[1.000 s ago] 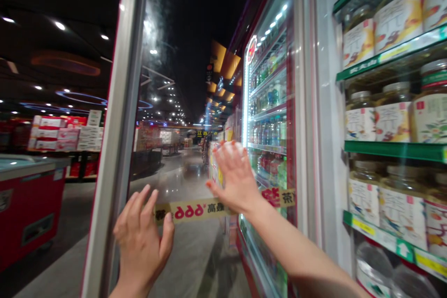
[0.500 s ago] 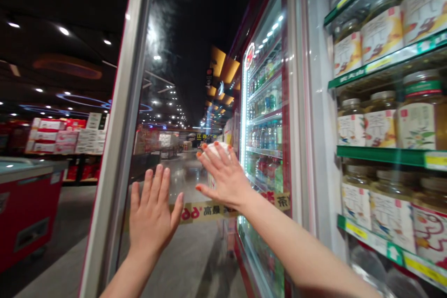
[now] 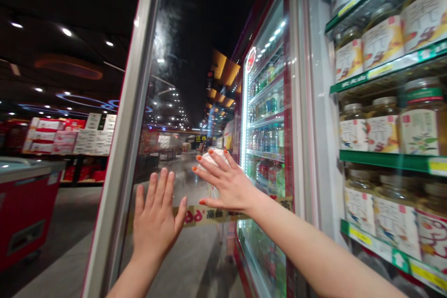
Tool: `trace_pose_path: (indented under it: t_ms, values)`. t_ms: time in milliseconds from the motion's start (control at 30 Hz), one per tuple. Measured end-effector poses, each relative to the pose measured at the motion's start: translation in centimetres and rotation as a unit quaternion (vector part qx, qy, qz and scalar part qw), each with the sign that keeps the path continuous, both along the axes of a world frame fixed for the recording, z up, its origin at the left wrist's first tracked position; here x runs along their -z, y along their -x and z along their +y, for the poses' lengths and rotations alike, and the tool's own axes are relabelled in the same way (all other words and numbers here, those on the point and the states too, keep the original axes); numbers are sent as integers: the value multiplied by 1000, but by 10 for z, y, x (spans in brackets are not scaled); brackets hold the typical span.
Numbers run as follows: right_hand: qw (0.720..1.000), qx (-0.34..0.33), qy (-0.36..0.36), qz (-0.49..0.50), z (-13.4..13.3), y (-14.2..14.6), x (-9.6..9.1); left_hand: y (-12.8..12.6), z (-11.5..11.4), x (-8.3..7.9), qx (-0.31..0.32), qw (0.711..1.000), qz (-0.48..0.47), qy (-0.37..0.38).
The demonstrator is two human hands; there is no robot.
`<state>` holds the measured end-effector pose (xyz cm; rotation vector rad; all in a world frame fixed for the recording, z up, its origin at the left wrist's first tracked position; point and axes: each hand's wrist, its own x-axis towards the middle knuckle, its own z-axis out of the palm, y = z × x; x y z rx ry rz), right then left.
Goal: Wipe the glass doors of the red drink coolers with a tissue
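Note:
A glass door in a metal frame stands open in front of me. My left hand lies flat against the pane, low on its left side, with the fingers straight and the thumb apart. Further right, my right hand, with orange nails, holds a white cloth pressed against the glass under its spread fingers. The cloth is mostly covered by the hand. Behind my right hand, a yellowish strip with mirrored lettering runs across the door.
Shelves on the right hold several labelled jars behind green price rails. Through the pane, a lit drinks cooler shows. On the left stand a red chest freezer and stacked boxes. The metal door frame edges the pane.
My right hand has slid slightly left and down on the glass with the white cloth. The left hand appears a little further right, as does the door frame.

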<state>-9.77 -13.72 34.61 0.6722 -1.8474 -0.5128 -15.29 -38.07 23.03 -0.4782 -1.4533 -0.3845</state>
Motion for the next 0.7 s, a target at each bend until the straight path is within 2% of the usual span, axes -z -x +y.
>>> trace_pose_path:
  t_ms: [33,67,100,167,200,233,267,300,367,433,467,500,533,567,600,667,700]
  values:
    - [1000,-2,-16,-7,6,-1,0,0,0,0,0,1000,2,0]
    - [1000,9,30,-1,18,-4,-8,1,0,-1,-1,1000,3,1]
    - [993,27,117,17,34,-8,-23,2,1,-1,-1,1000,4,1]
    - [945,62,313,65,67,-16,-62,4,2,-1,-2,1000,4,1]
    - [916,73,384,88,77,-18,-81,5,2,-1,-1,1000,4,1]
    - [896,78,424,105,79,-18,-95,6,2,-1,0,1000,4,0]
    - [889,80,436,115,74,-17,-103,6,2,-1,2,1000,3,-1]
    - [895,78,423,115,61,-13,-103,7,1,-1,4,1000,1,-2]
    - [938,65,327,90,23,-2,-85,8,0,0,11,1000,-3,-1]
    - [989,35,137,50,-8,8,-59,8,0,1,19,1000,-7,0]
    - [997,25,60,36,-13,10,-50,9,0,1,22,1000,-8,-1]
    - [999,23,23,31,-10,9,-48,9,0,1,23,1000,-7,-3]
    - [998,30,39,36,2,6,-52,9,0,1,23,1000,-5,-5]
    - [991,44,113,52,19,2,-62,9,0,0,21,1000,-3,-6]
    - [972,60,216,74,39,-4,-78,8,1,0,18,1000,-1,-7]
    - [903,79,405,120,71,-11,-112,8,1,0,15,1000,3,-7]
    - [874,80,459,137,77,-12,-125,8,1,0,14,1000,4,-7]
